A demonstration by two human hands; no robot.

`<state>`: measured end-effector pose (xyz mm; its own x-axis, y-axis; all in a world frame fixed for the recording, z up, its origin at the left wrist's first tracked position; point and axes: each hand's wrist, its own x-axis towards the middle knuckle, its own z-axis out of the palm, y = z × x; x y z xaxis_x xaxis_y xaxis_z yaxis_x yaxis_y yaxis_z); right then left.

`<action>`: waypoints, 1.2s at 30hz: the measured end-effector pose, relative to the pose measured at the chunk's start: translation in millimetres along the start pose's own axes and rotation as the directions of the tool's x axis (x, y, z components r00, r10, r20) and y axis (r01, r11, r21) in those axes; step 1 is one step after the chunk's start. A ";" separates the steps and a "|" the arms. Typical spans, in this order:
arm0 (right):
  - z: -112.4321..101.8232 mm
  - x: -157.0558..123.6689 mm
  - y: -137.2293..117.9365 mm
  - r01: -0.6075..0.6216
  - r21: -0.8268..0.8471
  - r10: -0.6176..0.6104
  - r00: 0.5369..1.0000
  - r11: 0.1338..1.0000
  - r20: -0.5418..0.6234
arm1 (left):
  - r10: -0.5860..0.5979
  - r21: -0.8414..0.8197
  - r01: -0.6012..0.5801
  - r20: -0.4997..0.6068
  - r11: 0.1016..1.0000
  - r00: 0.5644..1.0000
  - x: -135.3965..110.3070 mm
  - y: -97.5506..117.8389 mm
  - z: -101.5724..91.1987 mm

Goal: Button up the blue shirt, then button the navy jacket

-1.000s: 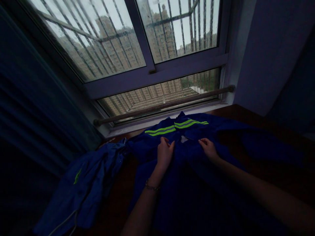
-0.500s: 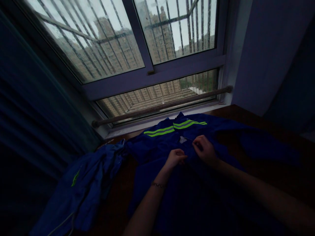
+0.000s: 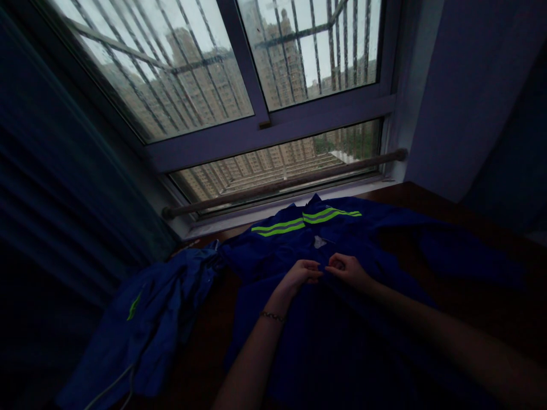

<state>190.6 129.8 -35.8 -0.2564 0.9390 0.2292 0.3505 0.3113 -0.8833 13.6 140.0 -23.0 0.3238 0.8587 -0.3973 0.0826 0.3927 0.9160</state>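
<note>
A dark blue jacket (image 3: 273,256) with yellow-green reflective stripes lies spread on the dark brown table, its collar toward the window. My left hand (image 3: 302,272), a bracelet on its wrist, is pinched closed over the jacket's front. Close by on the right, my right hand (image 3: 349,270) pinches too, its fingertips almost meeting the left ones. What sits between the fingers is too small and dark to make out. Just beyond the hands a small whitish patch (image 3: 319,242) lies on the jacket, with a thin line beside it.
Another blue garment (image 3: 158,319) with a pale cord lies bunched at the left. A window with a rail (image 3: 282,185) across its lower part rises behind the table (image 3: 410,196). A dark curtain (image 3: 64,171) hangs at left. The room is dim.
My right hand has come down and toward me, from beside the whitish patch to near the left fingertips. My left hand stays almost in place, its fingers still closed.
</note>
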 end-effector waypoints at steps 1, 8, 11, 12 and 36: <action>0.4 0.8 2.5 -0.013 0.017 0.013 1.000 1.000 0.014 | 0.002 -0.002 -0.002 0.005 1.000 1.000 0.6 -0.5 0.0; 0.8 5.8 10.5 -0.236 0.284 0.167 0.954 0.929 0.249 | -0.037 0.001 0.037 0.073 0.999 0.997 0.3 1.1 -2.9; -0.2 4.7 6.6 -0.252 0.324 0.157 0.943 0.912 0.294 | -0.062 -0.010 0.063 0.109 0.998 0.992 -2.5 4.4 -5.0; -0.6 3.9 4.8 -0.242 0.326 0.145 0.944 0.914 0.295 | -0.071 -0.015 0.073 0.120 0.997 0.990 -3.2 5.2 -5.6; 5.4 -3.6 3.8 -0.221 0.164 0.222 0.975 0.961 0.014 | 0.037 0.246 -0.086 0.200 0.966 0.979 -11.1 5.0 7.1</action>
<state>188.0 126.8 -42.2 -0.1851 0.9825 0.0217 0.2457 0.0676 -0.9670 17.1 130.0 -13.5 0.5085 0.7894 -0.3440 0.2832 0.2240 0.9325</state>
